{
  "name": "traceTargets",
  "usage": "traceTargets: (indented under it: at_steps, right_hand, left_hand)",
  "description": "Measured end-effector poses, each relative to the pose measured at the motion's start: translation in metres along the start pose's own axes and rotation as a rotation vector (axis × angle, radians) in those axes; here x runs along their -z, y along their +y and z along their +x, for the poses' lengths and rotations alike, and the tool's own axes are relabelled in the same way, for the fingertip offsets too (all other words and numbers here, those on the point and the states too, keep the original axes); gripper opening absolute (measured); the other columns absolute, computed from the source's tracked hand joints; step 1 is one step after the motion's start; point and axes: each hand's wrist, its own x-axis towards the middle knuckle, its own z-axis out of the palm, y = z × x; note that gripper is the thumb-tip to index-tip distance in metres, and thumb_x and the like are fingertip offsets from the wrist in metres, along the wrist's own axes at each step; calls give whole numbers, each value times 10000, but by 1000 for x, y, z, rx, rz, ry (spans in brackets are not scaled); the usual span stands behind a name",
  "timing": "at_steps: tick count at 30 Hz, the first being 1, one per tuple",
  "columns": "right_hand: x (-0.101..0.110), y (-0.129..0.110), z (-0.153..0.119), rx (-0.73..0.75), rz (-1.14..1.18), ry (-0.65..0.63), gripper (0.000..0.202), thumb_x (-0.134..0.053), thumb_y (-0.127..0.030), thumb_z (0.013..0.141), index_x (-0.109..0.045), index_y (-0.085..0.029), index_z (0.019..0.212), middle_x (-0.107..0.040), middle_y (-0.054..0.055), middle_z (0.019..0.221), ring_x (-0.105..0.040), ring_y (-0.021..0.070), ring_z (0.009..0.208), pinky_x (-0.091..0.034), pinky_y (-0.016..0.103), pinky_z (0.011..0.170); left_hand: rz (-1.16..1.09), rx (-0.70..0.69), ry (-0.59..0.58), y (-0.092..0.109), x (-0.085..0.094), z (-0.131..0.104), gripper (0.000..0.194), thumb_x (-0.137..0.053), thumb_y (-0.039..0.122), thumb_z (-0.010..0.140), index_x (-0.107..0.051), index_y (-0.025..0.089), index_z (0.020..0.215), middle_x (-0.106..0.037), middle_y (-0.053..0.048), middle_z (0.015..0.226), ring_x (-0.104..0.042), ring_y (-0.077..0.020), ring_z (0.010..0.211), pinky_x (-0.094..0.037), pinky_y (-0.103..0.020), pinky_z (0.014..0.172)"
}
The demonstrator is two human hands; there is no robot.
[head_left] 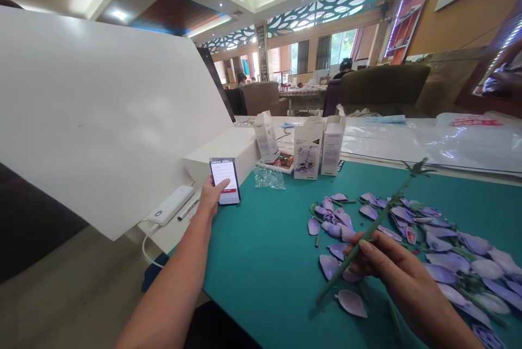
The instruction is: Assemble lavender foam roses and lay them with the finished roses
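Diagonally holding the green stem [380, 217] above the teal mat [269, 262], with leafy tip [418, 168] toward upper right; pinching it by thumb and fingers of right hand [389, 263], gripping phone [230, 194] in left hand [211, 197].

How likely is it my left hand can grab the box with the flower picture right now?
Probably not: your left hand is holding the phone. Otherwise, only crumpled clear plastic seems to lie between it and the box.

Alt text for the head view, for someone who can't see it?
A person's right hand holds a long green stem above purple petals scattered on a teal mat, while the left hand holds a lit phone. Three white cartons stand beyond.
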Motion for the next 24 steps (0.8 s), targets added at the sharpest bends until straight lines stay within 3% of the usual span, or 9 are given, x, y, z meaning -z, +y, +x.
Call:
traceTargets:
  at_steps: [5, 9, 24]
  right_hand:
    - [-3, -2, -2, 30, 14, 57, 370, -633, -527, 797, -664, -174, 902, -667, 65, 754, -617, 186, 649, -549, 296, 591]
    - [-1, -2, -1, 14, -22, 3, 397, -645, -545, 778, -668, -166, 896, -671, 75, 749, -624, 201, 656, -550, 314, 593]
    - [-9, -6, -5, 23, 30, 91, 358, -655, -522, 778, -683, -183, 888, -654, 45, 707, -597, 174, 626, -532, 283, 573]
  left_hand:
    - [47, -8, 26, -4, 0, 3, 485, -793, 268, 594, -585, 153, 1017, -717, -97, 985, -693, -234, 822, -559, -406, 763]
    - [74, -14, 38, -5, 1, 4, 496, -796, 265, 599, -584, 160, 1034, -715, -101, 1015, -694, -236, 856, -557, -404, 784]
    - [140, -24, 120, 1, -7, 0, 428, -796, 267, 605, -593, 161, 967, -714, -94, 953, -686, -231, 803, -556, -363, 710]
